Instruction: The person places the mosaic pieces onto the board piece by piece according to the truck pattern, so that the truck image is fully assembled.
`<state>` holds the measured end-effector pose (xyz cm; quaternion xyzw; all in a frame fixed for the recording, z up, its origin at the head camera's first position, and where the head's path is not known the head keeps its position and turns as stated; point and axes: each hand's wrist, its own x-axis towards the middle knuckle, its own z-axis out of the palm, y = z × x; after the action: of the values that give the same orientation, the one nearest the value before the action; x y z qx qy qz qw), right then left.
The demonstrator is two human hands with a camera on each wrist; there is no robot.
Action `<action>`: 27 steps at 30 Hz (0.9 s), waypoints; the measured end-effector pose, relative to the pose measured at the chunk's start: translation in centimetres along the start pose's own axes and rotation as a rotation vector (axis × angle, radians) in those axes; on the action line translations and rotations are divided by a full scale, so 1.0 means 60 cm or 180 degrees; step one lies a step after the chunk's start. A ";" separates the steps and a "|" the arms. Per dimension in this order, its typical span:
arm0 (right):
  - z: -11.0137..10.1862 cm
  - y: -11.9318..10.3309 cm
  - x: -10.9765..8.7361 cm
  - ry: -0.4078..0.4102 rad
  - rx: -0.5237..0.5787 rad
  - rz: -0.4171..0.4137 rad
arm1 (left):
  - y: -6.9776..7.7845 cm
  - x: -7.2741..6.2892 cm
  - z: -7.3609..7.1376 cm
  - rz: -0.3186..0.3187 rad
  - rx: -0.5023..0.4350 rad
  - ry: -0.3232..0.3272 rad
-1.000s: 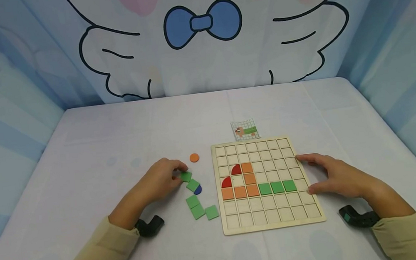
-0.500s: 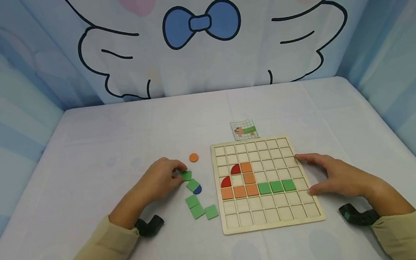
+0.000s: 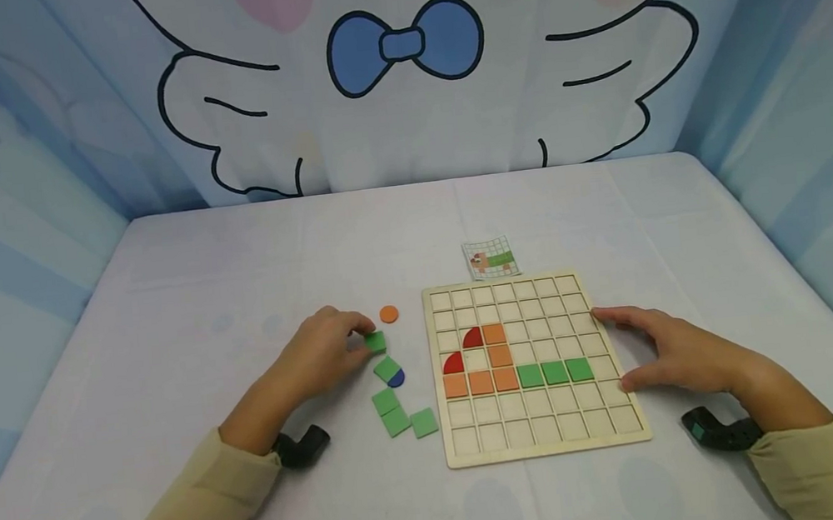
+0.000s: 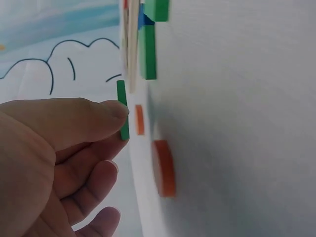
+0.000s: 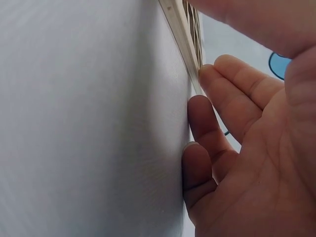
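Note:
Between thumb and fingers, my left hand (image 3: 323,348) pinches a green square tile (image 3: 376,342). In the left wrist view the tile (image 4: 121,90) stands edge-on, lifted off the tablecloth. My right hand (image 3: 685,353) rests at the right edge of a wooden grid board (image 3: 548,450), its thumb and fingertips touching the rim. Set in the board are two red quarter-circle pieces (image 3: 473,338), several orange squares (image 3: 480,384) and a row of three green squares (image 3: 555,375). Loose green tiles (image 3: 395,423) lie between the left hand and the board.
An orange disc (image 3: 388,314) lies beyond the left fingertips. One loose green tile (image 3: 387,369) overlaps a blue rounded piece (image 3: 397,378). Behind the board lies a small picture card (image 3: 491,259) with a grid drawing. A printed curtain (image 3: 411,126) hangs behind the table.
The green tile in my left hand has come up off the tablecloth and shifted slightly away from me. My right hand has stayed at the board's edge.

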<state>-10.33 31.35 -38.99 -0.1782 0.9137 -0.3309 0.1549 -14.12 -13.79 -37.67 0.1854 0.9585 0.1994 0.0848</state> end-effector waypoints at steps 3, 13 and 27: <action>-0.001 0.000 0.000 0.0001 -0.0029 -0.0009 | 0.015 0.003 -0.004 -0.0076 -0.0043 -0.0006; -0.001 -0.005 -0.002 -0.0017 -0.0043 0.0044 | 0.086 0.023 0.002 0.0067 -0.0187 -0.0128; -0.001 -0.005 -0.002 -0.0013 -0.0050 0.0009 | 0.167 0.060 0.031 0.1037 -0.0293 -0.0104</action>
<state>-10.16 31.24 -38.75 -0.1788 0.9161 -0.3231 0.1559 -13.80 -3.21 -35.52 0.3375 0.9041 0.2512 0.0754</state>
